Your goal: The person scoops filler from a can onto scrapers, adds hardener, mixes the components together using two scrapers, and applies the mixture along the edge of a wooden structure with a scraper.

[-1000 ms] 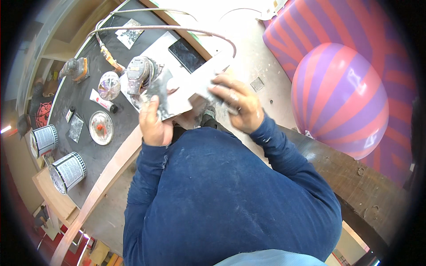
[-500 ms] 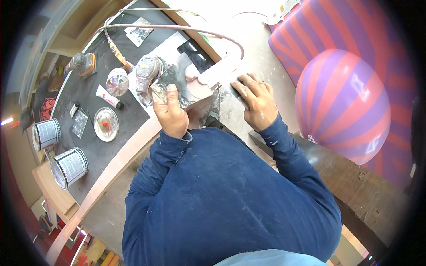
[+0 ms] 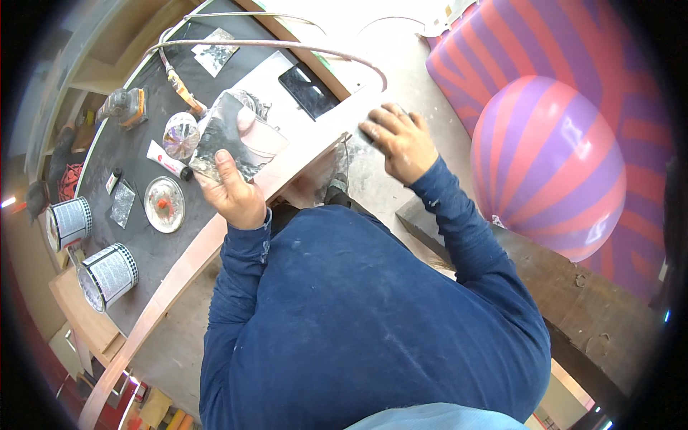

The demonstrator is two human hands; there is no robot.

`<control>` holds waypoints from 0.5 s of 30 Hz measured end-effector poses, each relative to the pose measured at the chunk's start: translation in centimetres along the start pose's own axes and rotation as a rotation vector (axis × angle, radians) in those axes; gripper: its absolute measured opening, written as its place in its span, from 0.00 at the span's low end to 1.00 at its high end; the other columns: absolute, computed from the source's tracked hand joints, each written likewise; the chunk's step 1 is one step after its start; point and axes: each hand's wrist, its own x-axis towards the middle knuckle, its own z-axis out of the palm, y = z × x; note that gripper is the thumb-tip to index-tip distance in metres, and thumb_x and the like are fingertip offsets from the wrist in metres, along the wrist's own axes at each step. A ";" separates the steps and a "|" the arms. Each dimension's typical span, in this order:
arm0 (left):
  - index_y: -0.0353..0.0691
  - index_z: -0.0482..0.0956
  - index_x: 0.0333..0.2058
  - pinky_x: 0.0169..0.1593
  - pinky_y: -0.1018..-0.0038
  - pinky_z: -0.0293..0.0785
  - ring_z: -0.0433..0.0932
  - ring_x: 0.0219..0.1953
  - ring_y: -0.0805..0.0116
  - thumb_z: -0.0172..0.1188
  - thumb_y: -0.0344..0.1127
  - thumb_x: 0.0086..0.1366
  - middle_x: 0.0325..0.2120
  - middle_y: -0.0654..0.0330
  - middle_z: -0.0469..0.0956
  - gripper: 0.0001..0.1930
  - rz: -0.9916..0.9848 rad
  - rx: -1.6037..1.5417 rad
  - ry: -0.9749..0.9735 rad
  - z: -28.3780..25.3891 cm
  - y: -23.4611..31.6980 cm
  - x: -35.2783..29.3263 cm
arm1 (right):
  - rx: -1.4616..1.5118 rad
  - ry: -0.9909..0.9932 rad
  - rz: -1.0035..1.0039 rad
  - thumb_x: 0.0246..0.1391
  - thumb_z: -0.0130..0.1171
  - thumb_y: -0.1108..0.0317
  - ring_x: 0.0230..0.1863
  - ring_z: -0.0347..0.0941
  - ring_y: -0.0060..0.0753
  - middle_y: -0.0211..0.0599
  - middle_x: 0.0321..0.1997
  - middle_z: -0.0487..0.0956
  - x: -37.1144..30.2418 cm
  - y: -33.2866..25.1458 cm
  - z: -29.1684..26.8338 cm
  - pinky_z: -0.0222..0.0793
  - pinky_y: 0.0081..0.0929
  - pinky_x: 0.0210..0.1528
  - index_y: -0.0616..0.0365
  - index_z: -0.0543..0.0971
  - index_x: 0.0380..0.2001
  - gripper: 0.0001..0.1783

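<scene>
Head view: I saw the left hand (image 3: 233,192) gripping a flat, smeared plate (image 3: 221,132) by its near edge, thumb on top — plate above the dark bench (image 3: 161,247), a phone (image 3: 308,91) lying beyond. Right hand (image 3: 403,147) apart from it, fingers curled — couldn't tell whether they held anything.

A dark surface (image 3: 197,204) with a pale wooden edge (image 3: 190,274) spans the left; the pale, marked floor (image 3: 450,143) extends beyond it; bright light washes out the top; a brown wooden plank (image 3: 566,297) crosses the lower right.
</scene>
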 end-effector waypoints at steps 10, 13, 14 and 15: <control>0.29 0.68 0.55 0.57 0.72 0.69 0.74 0.52 0.67 0.49 0.29 0.72 0.51 0.53 0.74 0.16 -0.067 -0.012 0.011 -0.9 0.5 -0.8 | -0.135 0.019 0.008 0.53 0.57 0.72 0.63 0.66 0.36 0.31 0.57 0.74 2.0 4.2 2.5 0.60 0.44 0.58 0.44 0.77 0.52 0.22; 0.30 0.68 0.55 0.56 0.72 0.69 0.74 0.52 0.67 0.50 0.28 0.72 0.51 0.53 0.75 0.16 -0.061 -0.007 0.035 -1.2 0.4 -0.8 | -0.131 0.005 0.002 0.53 0.57 0.73 0.63 0.66 0.36 0.30 0.56 0.74 2.3 4.4 2.6 0.60 0.43 0.58 0.44 0.77 0.52 0.22; 0.30 0.68 0.55 0.56 0.72 0.69 0.74 0.52 0.67 0.50 0.28 0.72 0.51 0.53 0.75 0.16 -0.062 0.011 0.047 -1.1 0.5 -0.8 | -0.114 0.006 -0.004 0.53 0.57 0.73 0.63 0.66 0.35 0.30 0.56 0.74 2.4 4.4 2.7 0.60 0.43 0.57 0.44 0.77 0.52 0.22; 0.30 0.68 0.55 0.56 0.72 0.70 0.74 0.52 0.67 0.50 0.28 0.72 0.51 0.53 0.75 0.16 -0.062 0.029 0.059 -1.0 0.6 -0.8 | -0.097 0.008 -0.009 0.52 0.56 0.74 0.63 0.66 0.35 0.30 0.56 0.74 2.5 4.4 2.7 0.60 0.42 0.57 0.44 0.77 0.52 0.23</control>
